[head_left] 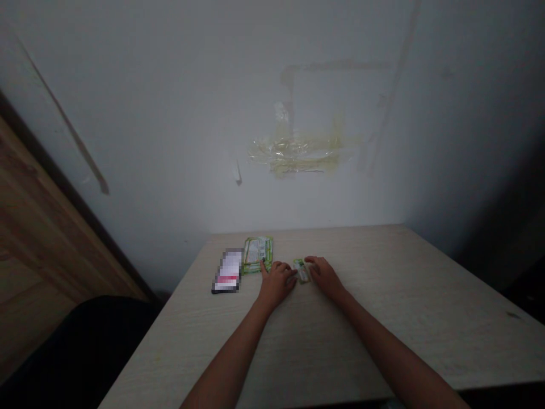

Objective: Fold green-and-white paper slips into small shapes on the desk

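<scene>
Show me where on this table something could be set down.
The widest bare patch of table lies between the right arm and the right edge. Others: between both arms, and between the left arm and left edge, nearer than the phone. Crowded: back left, with phone and green cards, and the middle, with a small card between left hand and right hand.

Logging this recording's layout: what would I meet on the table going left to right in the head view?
Pixelated phone-like item, green printed sheets, left hand, small green-patterned item, right hand.
</scene>
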### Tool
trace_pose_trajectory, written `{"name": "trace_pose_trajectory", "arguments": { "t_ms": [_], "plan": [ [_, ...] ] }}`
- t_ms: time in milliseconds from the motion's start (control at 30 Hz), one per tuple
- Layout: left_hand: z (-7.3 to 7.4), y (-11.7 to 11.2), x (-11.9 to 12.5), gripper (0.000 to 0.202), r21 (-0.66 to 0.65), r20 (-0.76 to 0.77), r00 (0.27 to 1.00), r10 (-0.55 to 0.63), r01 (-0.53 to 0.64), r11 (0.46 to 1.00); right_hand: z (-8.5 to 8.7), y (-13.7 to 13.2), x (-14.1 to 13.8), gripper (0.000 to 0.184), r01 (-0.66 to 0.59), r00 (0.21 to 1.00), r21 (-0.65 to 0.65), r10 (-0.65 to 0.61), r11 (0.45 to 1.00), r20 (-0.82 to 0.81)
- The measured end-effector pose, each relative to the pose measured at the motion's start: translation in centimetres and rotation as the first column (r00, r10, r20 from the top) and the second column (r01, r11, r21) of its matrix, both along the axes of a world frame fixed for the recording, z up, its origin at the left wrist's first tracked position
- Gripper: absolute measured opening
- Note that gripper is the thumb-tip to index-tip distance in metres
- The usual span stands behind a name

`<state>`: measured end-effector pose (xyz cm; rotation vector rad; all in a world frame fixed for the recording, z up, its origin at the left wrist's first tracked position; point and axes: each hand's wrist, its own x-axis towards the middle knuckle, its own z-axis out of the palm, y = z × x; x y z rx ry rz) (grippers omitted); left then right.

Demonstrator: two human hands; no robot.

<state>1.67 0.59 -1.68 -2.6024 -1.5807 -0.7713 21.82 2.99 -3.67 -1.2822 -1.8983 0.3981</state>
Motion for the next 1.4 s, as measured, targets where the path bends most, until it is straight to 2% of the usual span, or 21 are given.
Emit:
{"name": "trace_pose_trajectory", "arguments": {
  "t_ms": [67, 167, 567, 767, 1033, 1400],
  "plan": [
    [0.1, 0.1, 0.0, 0.024, -0.005, -0.002, 1.0, 0.0, 0.0, 1.0, 0.1, -0.2, -0.1, 0.033, -0.034, 0.995, -0.064, 0.028, 0.997, -0.095],
    [0.1, 0.3, -0.1, 0.023, -0.032, -0.004, 1.0, 0.002, -0.002, 0.999, 0.3, -0.5, -0.3, 0.028, -0.099, 0.986, -0.112, 0.082, 0.989, -0.148],
    [-0.9, 1.3, -0.3, 0.018, -0.089, 0.06, 0.998, -0.032, 0.038, 0.995, 0.7, -1.0, -0.7, 0.033, -0.153, 0.987, -0.134, 0.145, 0.979, -0.066],
    [-0.6, 1.0, -0.2, 0.027, -0.078, 0.036, 0.999, -0.007, 0.009, 0.997, 0.8, -1.0, -0.7, 0.029, -0.149, 0.989, -0.116, 0.149, 0.982, -0.009],
    [0.0, 1.1, -0.1, 0.023, -0.07, -0.031, 0.999, 0.006, -0.009, 0.998, 1.0, -1.3, -0.7, 0.032, -0.143, 0.988, -0.094, 0.147, 0.985, 0.036],
    [0.2, 1.6, -0.1, 0.021, -0.082, -0.028, 0.999, 0.022, -0.024, 0.996, 1.2, -1.5, -0.5, 0.028, -0.195, 0.981, -0.074, 0.195, 0.978, -0.007]
  ]
}}
